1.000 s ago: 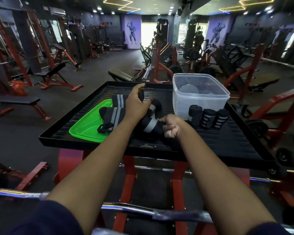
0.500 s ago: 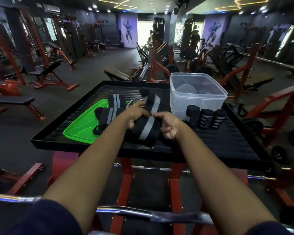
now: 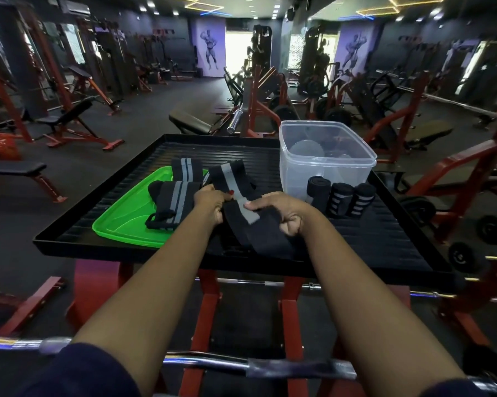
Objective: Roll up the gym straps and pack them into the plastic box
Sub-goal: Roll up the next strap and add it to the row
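Observation:
A black gym strap (image 3: 251, 222) with a grey stripe lies stretched out on the black tray table (image 3: 385, 247). My left hand (image 3: 211, 203) grips its left edge and my right hand (image 3: 284, 210) pinches its right edge, thumb on top. More unrolled straps (image 3: 174, 196) lie over the green lid (image 3: 121, 222). Three rolled straps (image 3: 340, 199) stand side by side in front of the clear plastic box (image 3: 324, 159), which sits at the tray's far right.
The tray rests on a red metal frame (image 3: 207, 310). A chrome barbell (image 3: 207, 362) runs across the bottom near my arms. Red benches and racks fill the gym floor on both sides.
My left hand came back from the far straps and took hold of the strap. Both hands have pulled the strap nearer and spread it flat between them.

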Motion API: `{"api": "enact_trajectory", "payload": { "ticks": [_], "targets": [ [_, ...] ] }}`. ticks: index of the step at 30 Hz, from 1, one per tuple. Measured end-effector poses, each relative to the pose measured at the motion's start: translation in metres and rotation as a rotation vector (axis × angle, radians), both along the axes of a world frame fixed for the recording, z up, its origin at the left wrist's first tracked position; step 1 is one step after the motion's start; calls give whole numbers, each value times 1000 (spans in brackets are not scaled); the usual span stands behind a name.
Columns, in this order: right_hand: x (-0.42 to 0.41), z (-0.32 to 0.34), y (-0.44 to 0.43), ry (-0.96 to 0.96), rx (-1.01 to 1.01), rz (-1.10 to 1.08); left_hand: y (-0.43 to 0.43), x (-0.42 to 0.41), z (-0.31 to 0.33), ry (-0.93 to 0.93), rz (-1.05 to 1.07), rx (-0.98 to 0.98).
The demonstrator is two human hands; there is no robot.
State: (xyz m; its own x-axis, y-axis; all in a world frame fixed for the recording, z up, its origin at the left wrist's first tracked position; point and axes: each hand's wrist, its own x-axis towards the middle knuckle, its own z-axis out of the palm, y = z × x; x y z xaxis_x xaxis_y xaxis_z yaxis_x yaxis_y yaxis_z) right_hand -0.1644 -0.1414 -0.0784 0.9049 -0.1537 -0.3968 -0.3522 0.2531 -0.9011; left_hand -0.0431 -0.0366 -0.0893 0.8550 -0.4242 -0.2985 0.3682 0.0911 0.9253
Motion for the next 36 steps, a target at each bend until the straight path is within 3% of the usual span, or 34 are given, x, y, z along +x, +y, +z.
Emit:
{"api": "enact_trajectory", "payload": {
  "ticks": [3, 4, 5, 8, 12, 14, 19, 22, 27, 32, 36],
  "targets": [
    [5, 0, 1, 84, 278, -130, 2, -7, -1, 25, 2, -1],
    [3, 2, 3, 93, 277, -131, 1, -5, -3, -14, 11, 7],
    [0, 4, 6, 100, 206, -98, 2, -6, -4, -56, 15, 27],
    [-3, 2, 10, 169, -262, -65, 5, -7, -6, -194, -74, 140],
    [11, -6, 4, 113, -678, -436, 5, -11, -4, -169, -173, 206],
    [16, -5, 3, 66, -791, -530, 7, -16, 1, -158, -258, 226],
    [28, -1, 4, -113, -507, -554, 9, -27, 6, -156, -340, 206],
    [31, -10, 3, -144, -376, -501, 4, -17, -3, -133, -256, 103],
    [27, -7, 8, -185, -117, -390, 2, -7, -10, -273, -94, 225],
    [30, -16, -1, -77, -411, -513, 0, -15, -5, -195, -216, 214],
    [33, -24, -8, -108, -548, -542, 1, -17, -5, -192, -269, 263]
  ]
}}
